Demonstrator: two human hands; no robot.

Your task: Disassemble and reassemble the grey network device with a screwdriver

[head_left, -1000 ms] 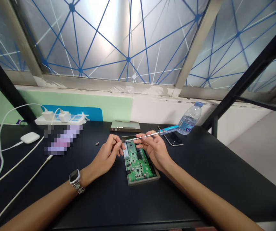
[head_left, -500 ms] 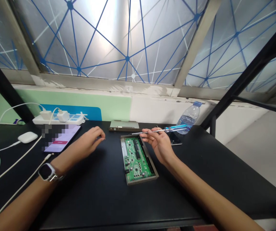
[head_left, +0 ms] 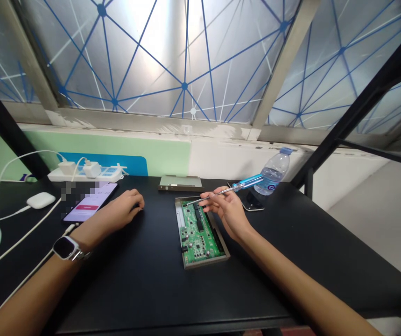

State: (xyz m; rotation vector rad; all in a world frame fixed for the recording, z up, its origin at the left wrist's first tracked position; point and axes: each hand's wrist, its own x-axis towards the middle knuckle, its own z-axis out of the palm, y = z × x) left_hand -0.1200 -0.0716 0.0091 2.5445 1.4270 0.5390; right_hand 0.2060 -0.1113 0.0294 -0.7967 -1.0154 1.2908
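Observation:
My right hand (head_left: 226, 207) grips a screwdriver (head_left: 244, 183) with a clear blue handle, shaft between thumb and fingers. Its tip points down to the left, over the far left corner of a green circuit board (head_left: 195, 228). Whether the tip touches the board I cannot tell. The board sits inside a shallow metal case (head_left: 207, 264) on the black table. To the left of the case, my left hand (head_left: 125, 210) is at the tabletop with fingers curled closed. Anything inside those fingers is hidden. A watch (head_left: 65, 248) is on the left wrist.
A metal cover (head_left: 181, 183) lies behind the case. At right stand a water bottle (head_left: 273, 171) and a dark phone (head_left: 254, 202). On the left are a lit phone (head_left: 90, 205), a white earbud case (head_left: 41, 200), a power strip (head_left: 111, 173) and loose white cables (head_left: 28, 233).
The screwdriver has tilted, its tip lowering toward the board and its handle rising. My left hand has moved slightly left and down, with its fingers curled in more.

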